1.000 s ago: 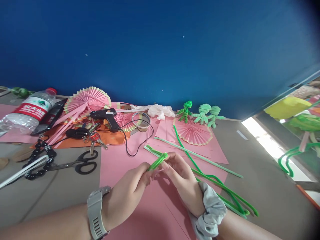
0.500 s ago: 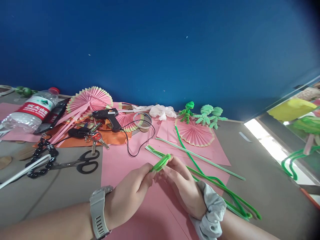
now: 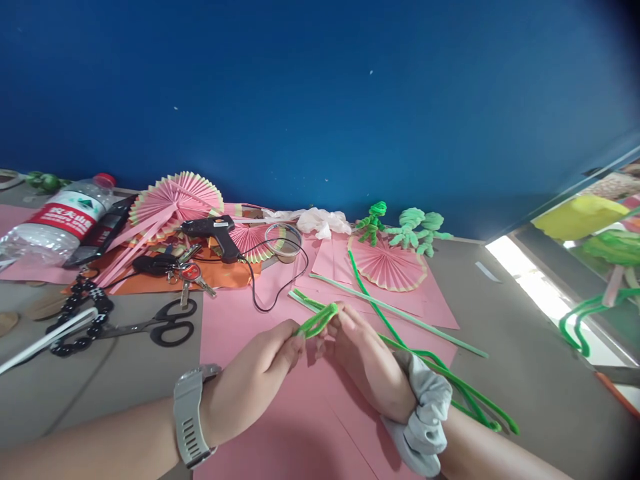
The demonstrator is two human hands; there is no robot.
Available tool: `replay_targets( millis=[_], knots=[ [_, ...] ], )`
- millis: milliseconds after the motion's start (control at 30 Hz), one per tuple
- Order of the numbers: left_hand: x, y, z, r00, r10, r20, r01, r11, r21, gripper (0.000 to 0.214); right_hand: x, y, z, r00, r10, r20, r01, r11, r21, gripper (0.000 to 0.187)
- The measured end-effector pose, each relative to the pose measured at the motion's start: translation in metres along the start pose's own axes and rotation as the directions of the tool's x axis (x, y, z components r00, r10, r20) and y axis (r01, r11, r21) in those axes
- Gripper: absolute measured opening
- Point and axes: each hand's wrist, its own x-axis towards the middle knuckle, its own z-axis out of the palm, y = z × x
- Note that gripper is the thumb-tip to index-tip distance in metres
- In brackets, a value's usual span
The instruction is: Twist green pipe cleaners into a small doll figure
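Note:
A bright green pipe cleaner (image 3: 318,321), bent back into a narrow loop, spans the gap between my two hands. My left hand (image 3: 260,367), with a grey watch on its wrist, pinches the loop's near-left end. At the other end, the fingers of my right hand (image 3: 363,357) are closed on it; a grey scrunchie (image 3: 429,413) circles that wrist. Pink paper (image 3: 295,427) lies under both hands. Loose green pipe cleaners (image 3: 453,377) stretch out beside and under my right forearm, and a pale green one (image 3: 400,313) lies beyond the fingers.
Left of my hands are scissors (image 3: 173,323), keys (image 3: 193,273), a black glue gun (image 3: 215,233) with its cord, and a plastic bottle (image 3: 65,220). Folded pink fans (image 3: 390,263) and small green twisted figures (image 3: 411,227) sit along the blue wall (image 3: 320,100).
The green loop has been drawn out, with a wider gap between its strands. My left hand has shifted slightly left, and the right fingers have turned around their end.

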Motion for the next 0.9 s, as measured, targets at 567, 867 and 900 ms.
replay_targets(
  millis=[567,867,900],
  knots=[
    [0.000,0.006,-0.021,0.951,0.005,0.309,-0.150,0.882,0.447,0.029,-0.001,-0.044,-0.009,0.951,0.219,0.219,0.175,0.202,-0.964,0.020],
    [-0.005,0.010,-0.017,0.952,-0.022,0.304,-0.139,0.856,0.498,0.029,-0.005,-0.044,-0.010,0.930,0.268,0.252,0.213,0.167,-0.963,0.020],
    [-0.006,0.010,-0.017,0.955,-0.017,0.295,-0.138,0.857,0.496,0.029,-0.005,-0.045,-0.010,0.931,0.273,0.244,0.206,0.159,-0.965,0.019]
  ],
)
